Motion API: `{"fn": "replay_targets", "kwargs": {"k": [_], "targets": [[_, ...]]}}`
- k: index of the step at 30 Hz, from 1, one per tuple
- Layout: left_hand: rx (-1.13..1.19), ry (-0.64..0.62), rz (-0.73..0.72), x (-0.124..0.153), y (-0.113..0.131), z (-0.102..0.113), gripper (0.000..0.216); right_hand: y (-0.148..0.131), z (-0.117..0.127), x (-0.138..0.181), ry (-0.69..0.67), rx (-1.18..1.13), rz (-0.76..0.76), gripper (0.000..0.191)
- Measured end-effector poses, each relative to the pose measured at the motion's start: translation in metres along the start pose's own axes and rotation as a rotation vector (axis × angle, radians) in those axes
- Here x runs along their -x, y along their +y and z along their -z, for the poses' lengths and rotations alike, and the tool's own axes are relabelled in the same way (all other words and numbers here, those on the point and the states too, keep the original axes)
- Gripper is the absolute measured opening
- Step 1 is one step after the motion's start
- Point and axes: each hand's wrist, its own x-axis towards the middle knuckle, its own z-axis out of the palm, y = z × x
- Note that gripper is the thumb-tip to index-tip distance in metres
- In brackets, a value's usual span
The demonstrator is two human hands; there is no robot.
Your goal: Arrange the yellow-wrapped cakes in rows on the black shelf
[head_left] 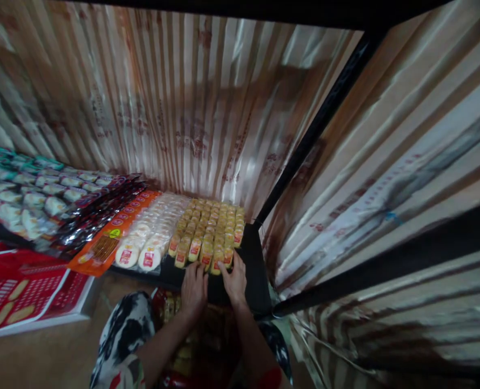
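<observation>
On the black shelf (256, 270), rows of small yellow wrapped cakes (210, 227) with red labels stand packed together. My left hand (194, 287) is at the front edge of these rows, its fingertips against the nearest packs and its fingers slightly apart. Just right of it, my right hand (235, 278) has thumb and fingers around a yellow wrapped cake (227, 256) at the front right corner. Left of the yellow rows lie two rows of round white wrapped cakes (149, 258), also with red labels. The fingertips partly cover the front packs.
Orange flat packets (98, 251), dark shiny packets (90, 216) and white-and-green packs (41, 189) line the shelf leftward. A red printed box (33, 292) stands at lower left. More packs sit in shadow between my knees. Black posts (317, 129) and pleated sheeting (207, 97) enclose the corner.
</observation>
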Motion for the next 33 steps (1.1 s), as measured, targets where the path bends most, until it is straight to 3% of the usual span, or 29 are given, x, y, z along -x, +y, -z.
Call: {"fn": "replay_targets", "kwargs": {"k": [9, 22, 33], "targets": [[-0.027, -0.03, 0.068, -0.022, -0.006, -0.006, 0.017, -0.001, 0.0, -0.001, -0.026, 0.014, -0.024, 0.066], [0.004, -0.159, 0.172, -0.032, -0.002, -0.006, 0.015, 0.0, -0.003, 0.0, 0.002, 0.053, -0.016, 0.064], [0.024, -0.164, 0.186, -0.031, -0.003, -0.008, 0.018, 0.0, -0.003, 0.0, 0.003, 0.056, -0.011, 0.064]]}}
